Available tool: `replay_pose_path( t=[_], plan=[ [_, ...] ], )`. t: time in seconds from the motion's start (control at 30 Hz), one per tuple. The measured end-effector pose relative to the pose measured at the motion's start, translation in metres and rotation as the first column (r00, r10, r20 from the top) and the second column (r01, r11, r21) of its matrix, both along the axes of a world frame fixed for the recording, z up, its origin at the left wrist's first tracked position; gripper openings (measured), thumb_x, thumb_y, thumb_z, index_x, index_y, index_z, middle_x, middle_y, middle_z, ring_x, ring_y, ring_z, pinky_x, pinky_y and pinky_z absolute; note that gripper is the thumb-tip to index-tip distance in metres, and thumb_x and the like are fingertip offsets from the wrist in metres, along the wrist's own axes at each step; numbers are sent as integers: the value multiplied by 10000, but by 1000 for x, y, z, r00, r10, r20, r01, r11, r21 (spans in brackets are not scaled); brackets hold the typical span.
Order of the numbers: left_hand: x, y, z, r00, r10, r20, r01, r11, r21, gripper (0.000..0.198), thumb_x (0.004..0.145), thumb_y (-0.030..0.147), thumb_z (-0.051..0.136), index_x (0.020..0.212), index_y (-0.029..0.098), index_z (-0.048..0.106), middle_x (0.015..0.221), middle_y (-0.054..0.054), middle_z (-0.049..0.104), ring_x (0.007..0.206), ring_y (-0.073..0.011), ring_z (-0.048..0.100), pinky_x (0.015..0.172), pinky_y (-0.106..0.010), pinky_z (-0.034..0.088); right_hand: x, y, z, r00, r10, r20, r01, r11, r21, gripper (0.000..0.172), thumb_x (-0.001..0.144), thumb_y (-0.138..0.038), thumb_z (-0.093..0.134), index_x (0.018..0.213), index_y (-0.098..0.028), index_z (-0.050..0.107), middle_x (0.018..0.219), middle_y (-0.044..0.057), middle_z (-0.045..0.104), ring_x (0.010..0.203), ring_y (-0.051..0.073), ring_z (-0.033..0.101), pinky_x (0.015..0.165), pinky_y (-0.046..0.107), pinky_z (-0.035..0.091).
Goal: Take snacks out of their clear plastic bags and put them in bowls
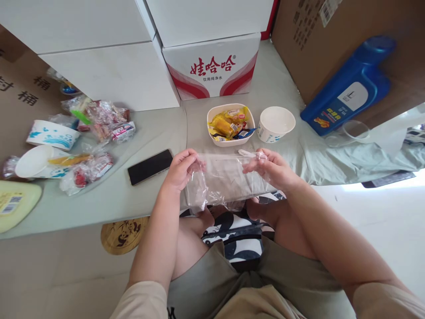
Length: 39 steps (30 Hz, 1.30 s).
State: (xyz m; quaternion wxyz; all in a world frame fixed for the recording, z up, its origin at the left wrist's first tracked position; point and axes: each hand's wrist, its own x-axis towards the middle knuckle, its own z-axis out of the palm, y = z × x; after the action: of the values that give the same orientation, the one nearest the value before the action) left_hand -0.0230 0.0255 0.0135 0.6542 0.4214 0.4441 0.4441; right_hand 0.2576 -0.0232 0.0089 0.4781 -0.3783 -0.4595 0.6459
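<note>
My left hand (182, 169) and my right hand (272, 168) each pinch an upper corner of a clear plastic bag (226, 181), holding it stretched between them above my knees. The bag looks empty. Just beyond it on the table stands a cream square bowl (212, 116) full of wrapped yellow snacks, and beside that an empty white paper bowl (277, 124). A black phone (150, 166) lies face up left of my left hand.
Snack packets (99, 119) and paper bowls (53, 134) are scattered at the left. White cartons (212, 66) stand at the back. A blue detergent jug (352, 88) leans on a brown box at right. A round wooden coaster (124, 235) lies on the floor.
</note>
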Motion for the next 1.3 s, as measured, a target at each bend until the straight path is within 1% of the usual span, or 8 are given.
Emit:
replay_pose_path(
  t=[0.3, 0.47, 0.6, 0.73, 0.83, 0.93, 1.13, 1.3],
  plan=[
    [0, 0, 2, 993, -114, 9, 115, 989, -99, 569, 559, 424, 921, 947, 202, 569, 757, -19, 765, 601, -153, 712, 522, -213, 522, -4, 3, 1, 994, -57, -91, 57, 998, -4, 418, 773, -360, 830, 819, -248, 430, 743, -77, 623, 632, 104, 657, 698, 293, 568],
    [2, 4, 0, 999, -4, -42, -1, 993, -117, 388, 632, 329, 843, 873, 195, 571, 663, 20, 716, 512, -94, 640, 477, -167, 454, 1, 6, -3, 980, -115, 165, 121, 992, -26, 358, 827, -400, 718, 1074, -276, 491, 801, -51, 619, 669, 138, 639, 728, 351, 582],
    [1, 5, -3, 999, -44, -12, 42, 991, -127, 297, 682, 305, 792, 861, 197, 580, 639, 26, 691, 485, -87, 603, 470, -183, 443, 5, 4, -3, 711, -312, 630, 115, 936, 333, 355, 830, -407, 676, 1133, -242, 591, 1080, 92, 680, 1029, 278, 670, 961, 511, 541],
    [9, -2, 0, 945, -326, 43, 328, 931, -160, 334, 694, 335, 818, 877, 195, 577, 643, 12, 698, 483, -113, 619, 477, -214, 460, -2, -5, 7, 596, -484, 640, -18, 789, 614, 385, 880, -383, 636, 1231, -229, 611, 1352, 159, 611, 1305, 322, 570, 1110, 535, 458],
    [20, -8, 3, 881, -468, 61, 472, 866, -168, 346, 718, 375, 822, 890, 191, 585, 654, -3, 712, 494, -121, 630, 499, -228, 485, -16, -11, 16, 724, -265, 637, -231, 778, 585, 477, 883, -425, 647, 1305, -211, 585, 1409, 163, 609, 1355, 323, 555, 1126, 511, 449],
    [25, -11, 5, 851, -523, 56, 525, 838, -150, 349, 723, 407, 822, 863, 184, 593, 627, 0, 694, 490, -119, 622, 478, -216, 465, -30, -17, 21, 753, 56, 656, -412, 816, 404, 504, 874, -403, 657, 1321, -193, 554, 1125, 106, 740, 1036, 257, 710, 925, 416, 548],
    [18, -13, 11, 935, -344, 86, 354, 921, -165, 341, 669, 350, 820, 826, 207, 553, 545, 36, 630, 410, -93, 517, 420, -204, 386, -41, -22, 21, 845, 388, 369, -418, 908, 3, 408, 854, -394, 675, 1149, -220, 453, 566, -102, 555, 480, 109, 511, 493, 229, 408],
    [14, -11, 15, 971, -193, 138, 219, 954, -206, 386, 687, 469, 799, 915, 220, 611, 533, 46, 598, 401, -100, 489, 420, -216, 358, -47, -22, 20, 809, 584, 67, -568, 805, -171, 385, 826, -507, 706, 992, -228, 499, 593, -58, 626, 472, 119, 565, 459, 236, 455]
  ],
)
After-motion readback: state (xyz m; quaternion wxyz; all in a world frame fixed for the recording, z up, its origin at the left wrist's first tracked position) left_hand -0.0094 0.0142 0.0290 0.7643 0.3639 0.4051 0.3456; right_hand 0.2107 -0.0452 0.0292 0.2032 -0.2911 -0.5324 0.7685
